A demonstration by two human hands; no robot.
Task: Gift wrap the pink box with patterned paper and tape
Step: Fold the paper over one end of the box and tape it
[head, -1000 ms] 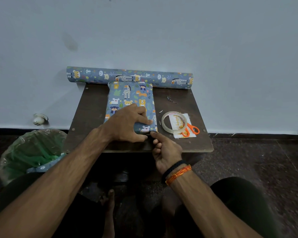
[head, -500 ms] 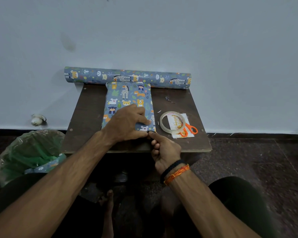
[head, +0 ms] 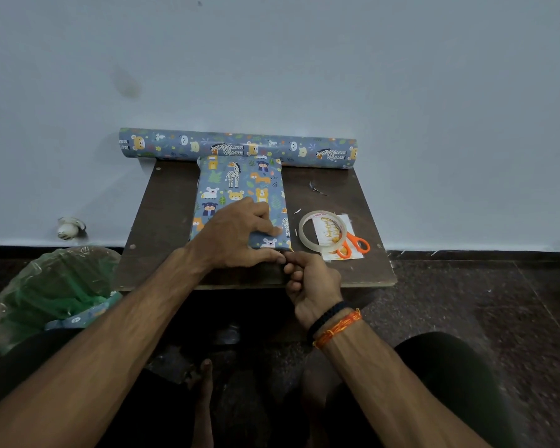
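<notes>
Both forearms are bare. The right wrist wears a black braided band [head: 328, 315] beside an orange thread bracelet [head: 338, 328]. Dark shorts [head: 446, 367] cover the thighs; the feet are bare.

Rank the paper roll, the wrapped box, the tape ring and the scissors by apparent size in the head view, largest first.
1. wrapped box, though the paper roll is longer and farther off, so these two are close
2. paper roll
3. tape ring
4. scissors, partly hidden under the ring

I can't read any text for certain: the card [head: 331, 236] right of centre carries gold script, too small and upside down.
</notes>
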